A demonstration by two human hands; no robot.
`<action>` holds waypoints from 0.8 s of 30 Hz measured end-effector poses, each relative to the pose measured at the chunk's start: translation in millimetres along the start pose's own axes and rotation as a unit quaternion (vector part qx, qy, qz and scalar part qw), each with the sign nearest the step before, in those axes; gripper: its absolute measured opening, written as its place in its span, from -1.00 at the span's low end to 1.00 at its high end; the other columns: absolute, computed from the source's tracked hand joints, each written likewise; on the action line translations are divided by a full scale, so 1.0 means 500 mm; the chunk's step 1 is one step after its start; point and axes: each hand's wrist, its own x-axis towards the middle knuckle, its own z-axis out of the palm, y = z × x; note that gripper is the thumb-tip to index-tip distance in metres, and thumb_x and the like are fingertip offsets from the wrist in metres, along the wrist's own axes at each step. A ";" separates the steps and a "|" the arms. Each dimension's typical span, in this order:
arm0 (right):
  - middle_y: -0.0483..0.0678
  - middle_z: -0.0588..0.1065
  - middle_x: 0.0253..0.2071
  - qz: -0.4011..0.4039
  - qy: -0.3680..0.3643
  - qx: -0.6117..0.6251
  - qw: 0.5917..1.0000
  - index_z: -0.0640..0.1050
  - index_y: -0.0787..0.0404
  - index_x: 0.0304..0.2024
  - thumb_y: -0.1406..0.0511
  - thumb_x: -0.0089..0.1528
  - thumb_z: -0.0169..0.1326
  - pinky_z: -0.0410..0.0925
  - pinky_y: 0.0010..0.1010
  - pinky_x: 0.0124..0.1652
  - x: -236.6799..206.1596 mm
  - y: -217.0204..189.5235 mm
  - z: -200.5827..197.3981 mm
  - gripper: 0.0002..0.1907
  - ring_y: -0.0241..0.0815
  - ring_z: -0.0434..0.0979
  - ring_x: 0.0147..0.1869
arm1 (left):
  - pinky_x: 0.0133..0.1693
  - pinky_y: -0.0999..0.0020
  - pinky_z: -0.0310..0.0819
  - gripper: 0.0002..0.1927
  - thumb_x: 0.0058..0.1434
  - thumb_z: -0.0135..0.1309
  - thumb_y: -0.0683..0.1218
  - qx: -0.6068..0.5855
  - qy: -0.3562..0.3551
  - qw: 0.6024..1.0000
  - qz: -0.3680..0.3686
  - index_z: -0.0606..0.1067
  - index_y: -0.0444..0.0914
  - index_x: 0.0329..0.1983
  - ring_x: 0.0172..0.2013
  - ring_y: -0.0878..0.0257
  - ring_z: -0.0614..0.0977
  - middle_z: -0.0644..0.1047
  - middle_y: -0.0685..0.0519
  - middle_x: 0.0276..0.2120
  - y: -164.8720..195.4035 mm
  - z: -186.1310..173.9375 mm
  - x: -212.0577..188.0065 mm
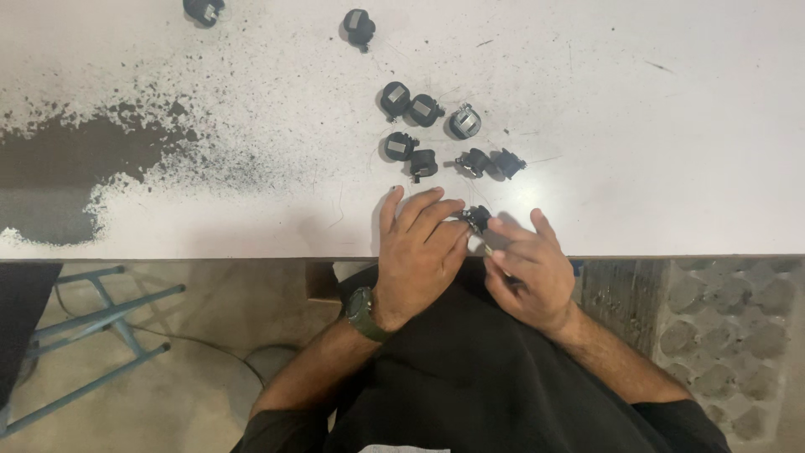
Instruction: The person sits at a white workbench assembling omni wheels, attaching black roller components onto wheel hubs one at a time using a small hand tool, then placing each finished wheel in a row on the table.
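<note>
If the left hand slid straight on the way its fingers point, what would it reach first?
Most likely the small black part just beyond the left hand, the nearest of the cluster on the white table. Depth is hard to judge, so it might pass beside it.

- We see no packages, signs or screens; the only items of this kind are small labels on the dark round parts lying on the white table [654, 126].
- Pale grey, roughly rectangular labels sit on top of the part at the far left edge [204, 9], the lone part near the top [359, 25], and the pair side by side [410, 105].
- The part to their right [464, 122] carries a lighter, silvery label.
- One more grey label shows on the part in the lower row [399, 146].
- Any print on them is too small to make out.
</note>
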 end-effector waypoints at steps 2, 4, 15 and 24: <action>0.02 0.56 -0.14 -0.021 -0.017 0.010 1.000 0.43 0.19 -0.06 0.52 0.15 0.29 0.17 0.08 0.45 -0.003 -0.001 0.001 -0.60 0.05 0.59 0.23 | 0.44 -0.14 -0.06 -0.90 0.25 0.23 -0.14 -0.001 0.007 1.000 -0.006 0.57 -0.17 -0.19 0.21 0.17 0.50 0.57 0.15 0.01 0.000 0.000 -0.002; -0.02 0.55 -0.18 -0.011 -0.014 -0.006 1.000 0.45 0.20 -0.07 0.55 0.14 0.28 0.18 0.07 0.44 -0.003 -0.003 0.007 -0.61 0.02 0.61 0.20 | 0.44 -0.15 -0.09 -0.90 0.25 0.22 -0.14 -0.017 -0.005 1.000 -0.012 0.56 -0.17 -0.19 0.19 0.16 0.52 0.58 0.14 0.00 -0.001 -0.001 -0.004; -0.04 0.56 -0.18 0.000 0.005 -0.029 1.000 0.50 0.24 -0.11 0.59 0.13 0.27 0.15 0.05 0.45 0.010 -0.012 0.015 -0.65 -0.04 0.63 0.18 | 0.46 -0.14 -0.09 -0.91 0.29 0.19 -0.15 -0.045 -0.015 0.999 -0.025 0.58 -0.20 -0.16 0.21 0.18 0.50 0.59 0.14 0.01 0.000 -0.008 -0.003; -0.04 0.55 -0.14 0.011 -0.026 -0.045 0.999 0.54 0.23 -0.12 0.57 0.10 0.26 0.14 0.06 0.48 0.011 -0.004 0.013 -0.66 -0.06 0.61 0.20 | 0.45 -0.18 -0.08 -0.91 0.31 0.16 -0.15 -0.048 -0.021 0.999 -0.013 0.58 -0.20 -0.14 0.21 0.15 0.51 0.58 0.11 0.03 -0.007 -0.007 -0.006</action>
